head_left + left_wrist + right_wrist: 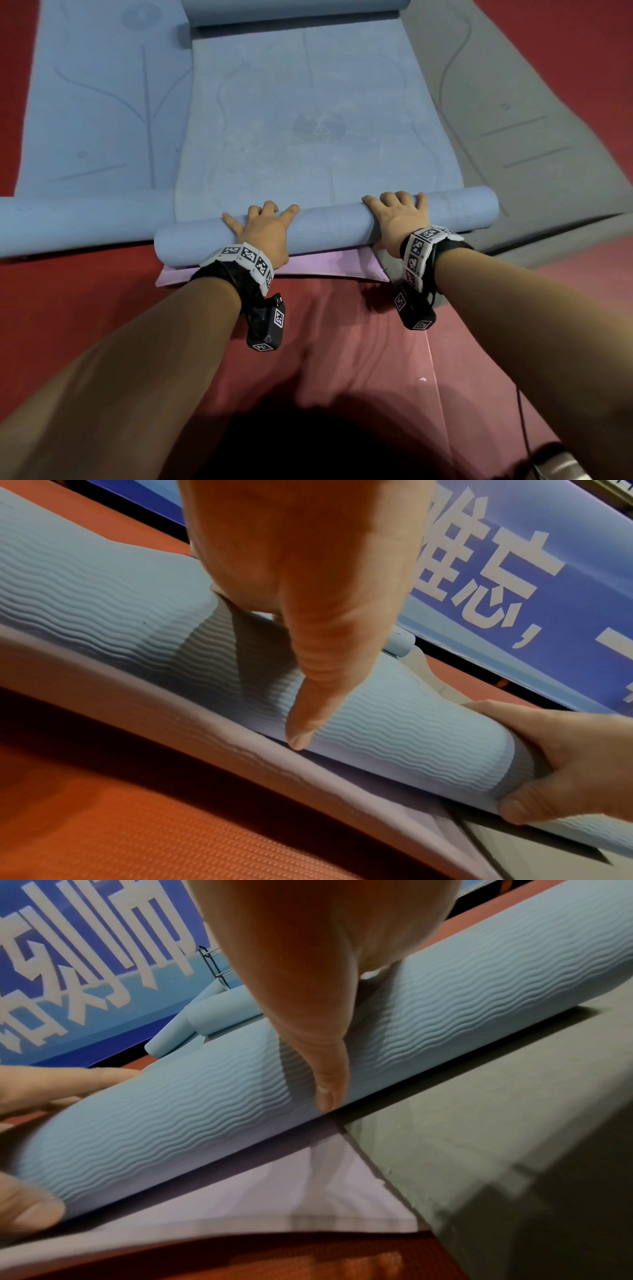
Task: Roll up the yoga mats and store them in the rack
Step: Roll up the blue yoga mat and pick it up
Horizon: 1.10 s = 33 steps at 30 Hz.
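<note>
A light blue yoga mat (318,130) lies flat ahead of me, and its near end is rolled into a ribbed roll (329,222). Both hands sit on that roll. My left hand (263,228) grips it left of the middle, fingers over the top and thumb (301,723) on the near side. Further right, my right hand (397,216) wraps it the same way, with the thumb (329,1093) low on the near face. The roll (394,723) (205,1110) rests on a lilac mat (308,267) that sticks out beneath it.
A second blue mat (102,102) lies at the left, its near end rolled (68,222). On the right is a grey mat (513,120) (496,1150). The floor is red matting (342,342). A blue banner (514,561) and a thin metal frame (214,964) stand beyond.
</note>
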Tool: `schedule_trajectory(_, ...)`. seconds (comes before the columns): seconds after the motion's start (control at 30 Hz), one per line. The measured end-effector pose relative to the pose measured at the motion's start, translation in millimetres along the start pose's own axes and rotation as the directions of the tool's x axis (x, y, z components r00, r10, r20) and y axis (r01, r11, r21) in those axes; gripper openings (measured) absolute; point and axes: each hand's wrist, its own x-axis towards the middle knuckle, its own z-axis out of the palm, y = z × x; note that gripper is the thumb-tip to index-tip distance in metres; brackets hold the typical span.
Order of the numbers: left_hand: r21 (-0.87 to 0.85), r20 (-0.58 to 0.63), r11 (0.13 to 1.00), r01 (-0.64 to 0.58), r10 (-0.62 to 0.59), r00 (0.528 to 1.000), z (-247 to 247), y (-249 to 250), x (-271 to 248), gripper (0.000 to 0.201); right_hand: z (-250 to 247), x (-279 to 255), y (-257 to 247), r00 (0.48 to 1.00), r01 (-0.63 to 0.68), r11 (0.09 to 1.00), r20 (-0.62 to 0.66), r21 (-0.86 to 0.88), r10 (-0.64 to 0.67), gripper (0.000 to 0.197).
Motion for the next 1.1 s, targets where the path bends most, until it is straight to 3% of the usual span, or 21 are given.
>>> schedule_trajectory(0.23, 0.037, -0.058, 0.999, 0.001, 0.001, 0.998, -4, 5, -13, 0.091, -13, -12, 1, 1.000, 0.009, 1.000, 0.012, 0.009, -0.009, 0.078)
schedule_trajectory(0.37, 0.050, -0.109, 0.999, -0.001, 0.007, 0.994, -11, 5, -32, 0.094, -29, -28, 3, 1.000, 0.009, 1.000, -0.005, 0.015, -0.009, 0.074)
schedule_trajectory(0.57, 0.028, -0.194, 0.998, -0.057, 0.062, 0.979, -37, -1, -68, 0.082, -67, -66, 3, 0.998, 0.020, 1.000, -0.053, -0.004, -0.020, 0.073)
schedule_trajectory(0.87, -0.006, 0.005, 0.992, -0.126, 0.126, 0.992, -46, 7, -128, 0.092, -73, -130, 0, 0.986, 0.012, 1.000, 0.165, 0.002, -0.013, 0.079)
schedule_trajectory(1.1, -0.014, 0.080, 0.987, -0.158, 0.159, 0.984, -32, 11, -143, 0.091, -60, -145, -8, 0.975, 0.015, 0.998, 0.221, -0.060, -0.001, 0.075)
